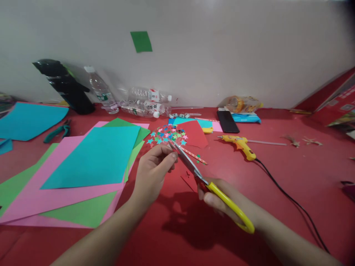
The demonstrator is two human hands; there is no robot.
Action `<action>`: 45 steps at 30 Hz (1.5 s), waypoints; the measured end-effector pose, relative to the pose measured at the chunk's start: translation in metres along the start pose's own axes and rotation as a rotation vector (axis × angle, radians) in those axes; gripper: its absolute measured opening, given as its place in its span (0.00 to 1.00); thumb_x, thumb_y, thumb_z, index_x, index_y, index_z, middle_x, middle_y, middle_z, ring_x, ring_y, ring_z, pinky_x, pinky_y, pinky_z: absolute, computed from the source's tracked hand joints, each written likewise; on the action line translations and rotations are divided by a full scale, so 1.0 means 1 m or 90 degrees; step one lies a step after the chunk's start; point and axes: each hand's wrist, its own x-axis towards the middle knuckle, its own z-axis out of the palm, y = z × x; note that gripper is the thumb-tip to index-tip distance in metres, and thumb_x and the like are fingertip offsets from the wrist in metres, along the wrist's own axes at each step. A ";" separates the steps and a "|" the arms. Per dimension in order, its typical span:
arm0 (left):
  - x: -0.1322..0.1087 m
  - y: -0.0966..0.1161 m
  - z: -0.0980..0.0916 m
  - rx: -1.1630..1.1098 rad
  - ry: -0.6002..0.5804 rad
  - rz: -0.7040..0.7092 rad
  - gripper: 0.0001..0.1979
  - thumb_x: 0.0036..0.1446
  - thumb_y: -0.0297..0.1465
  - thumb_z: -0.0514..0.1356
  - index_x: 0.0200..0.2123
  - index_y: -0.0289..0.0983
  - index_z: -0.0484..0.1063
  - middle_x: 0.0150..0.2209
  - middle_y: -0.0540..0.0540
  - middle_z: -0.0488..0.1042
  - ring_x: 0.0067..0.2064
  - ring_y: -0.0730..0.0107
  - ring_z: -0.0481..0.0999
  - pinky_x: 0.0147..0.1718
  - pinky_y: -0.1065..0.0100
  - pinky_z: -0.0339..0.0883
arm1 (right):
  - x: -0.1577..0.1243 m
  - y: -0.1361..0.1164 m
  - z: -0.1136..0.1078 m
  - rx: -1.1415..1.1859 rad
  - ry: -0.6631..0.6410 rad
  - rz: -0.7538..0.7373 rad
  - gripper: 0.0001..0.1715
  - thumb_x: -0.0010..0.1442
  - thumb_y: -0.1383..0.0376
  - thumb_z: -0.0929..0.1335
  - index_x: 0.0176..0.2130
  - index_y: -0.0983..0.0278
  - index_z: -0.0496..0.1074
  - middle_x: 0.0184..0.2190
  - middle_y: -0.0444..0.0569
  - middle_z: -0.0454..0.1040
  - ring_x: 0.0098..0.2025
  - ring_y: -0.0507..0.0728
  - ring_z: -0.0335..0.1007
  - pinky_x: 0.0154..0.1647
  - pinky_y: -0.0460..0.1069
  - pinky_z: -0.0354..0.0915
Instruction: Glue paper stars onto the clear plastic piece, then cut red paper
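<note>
My right hand [219,194] is wrapped round the yellow handles of a pair of scissors [190,162], whose blades point up and left, slightly parted at the tips. The fingers of my left hand [155,168] are pinched together right beside those tips; what they hold is too small to make out. Just beyond lies a heap of small paper stars [166,135] in several colours. A patterned paper straw [194,154] and a red paper scrap [190,181] with a small dark cutout lie under the blades. Behind them is a red paper sheet [192,133].
Coloured sheets [94,159] are spread at left, near pliers [58,133]. Plastic bottles [144,107] and a black flask [68,87] line the wall. A phone [227,121] and a yellow glue gun [240,144] lie at right, its black cord [291,197] crossing the red table.
</note>
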 end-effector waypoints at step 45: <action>0.002 0.002 0.000 -0.009 -0.022 -0.031 0.06 0.52 0.27 0.62 0.23 0.37 0.70 0.22 0.53 0.68 0.23 0.79 0.64 0.22 0.75 0.60 | 0.003 0.006 0.003 0.022 -0.009 0.034 0.29 0.62 0.40 0.61 0.30 0.62 0.57 0.21 0.36 0.52 0.21 0.47 0.46 0.21 0.45 0.46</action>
